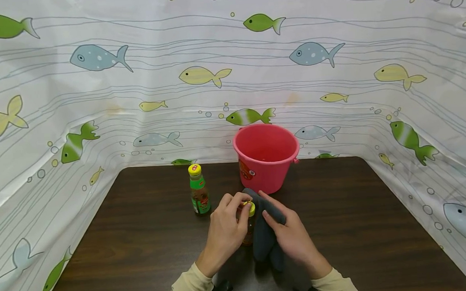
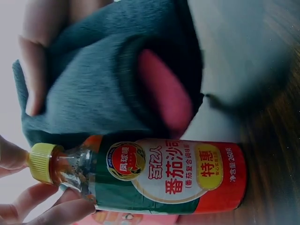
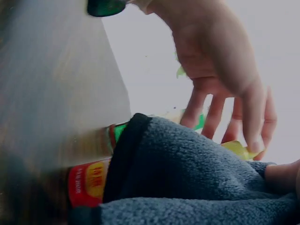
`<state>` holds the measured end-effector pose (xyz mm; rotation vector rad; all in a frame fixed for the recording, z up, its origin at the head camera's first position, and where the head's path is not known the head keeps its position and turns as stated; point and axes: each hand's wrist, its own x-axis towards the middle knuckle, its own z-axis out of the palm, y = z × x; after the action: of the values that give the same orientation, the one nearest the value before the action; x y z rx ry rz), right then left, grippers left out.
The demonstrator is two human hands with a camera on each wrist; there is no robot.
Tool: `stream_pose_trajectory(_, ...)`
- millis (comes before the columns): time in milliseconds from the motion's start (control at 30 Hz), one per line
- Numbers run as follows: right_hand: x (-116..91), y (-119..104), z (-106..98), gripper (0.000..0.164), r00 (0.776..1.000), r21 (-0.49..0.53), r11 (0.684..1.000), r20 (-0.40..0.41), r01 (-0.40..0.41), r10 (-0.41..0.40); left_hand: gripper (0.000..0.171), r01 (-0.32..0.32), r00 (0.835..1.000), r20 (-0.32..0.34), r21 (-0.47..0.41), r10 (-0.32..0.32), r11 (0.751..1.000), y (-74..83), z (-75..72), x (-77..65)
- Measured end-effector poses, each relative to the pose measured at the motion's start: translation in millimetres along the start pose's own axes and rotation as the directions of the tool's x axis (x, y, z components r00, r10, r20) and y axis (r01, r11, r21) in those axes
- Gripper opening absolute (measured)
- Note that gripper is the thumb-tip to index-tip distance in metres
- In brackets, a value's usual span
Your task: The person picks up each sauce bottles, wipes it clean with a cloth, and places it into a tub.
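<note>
A ketchup bottle (image 2: 164, 176) with a red, green and white label stands upright by the front middle of the table. My left hand (image 1: 226, 227) pinches its yellow cap (image 2: 41, 162) between thumb and fingers, from the left. In my right hand (image 1: 295, 238) is a dark grey cloth (image 1: 264, 240), gripped with the thumb in front. The cloth hangs in folds against the bottle's right side. From the right wrist view, the cloth covers most of the bottle, and only its lower label and part of the cap show.
Behind and left of my left hand stands another sauce bottle (image 1: 200, 195) with a yellow cap and green label. A pink bucket (image 1: 267, 174) stands at the back, just beyond the cloth. Fish-printed white sheeting (image 1: 213, 97) encloses the dark wooden table (image 1: 133, 233) at the back and sides.
</note>
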<state>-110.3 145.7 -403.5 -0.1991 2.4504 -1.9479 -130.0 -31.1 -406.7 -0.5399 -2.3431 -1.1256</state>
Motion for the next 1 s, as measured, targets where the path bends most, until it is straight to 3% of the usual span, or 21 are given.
stream_pose_trajectory(267, -5, -12, -12, 0.048, 1.0, 0.119, 0.993, -0.01, -0.007, 0.008, 0.01, 0.002, 1.0, 0.007, 0.008, -0.002, 1.0, 1.5, -1.1, 1.3)
stream_pose_trajectory(1000, -7, 3, -11, 0.047, 0.998, 0.133, 0.989, 0.026, -0.068, 0.065, 0.012, 0.052, 0.999, 0.012, 0.049, -0.052, 0.997, 6.3, 0.7, 2.3)
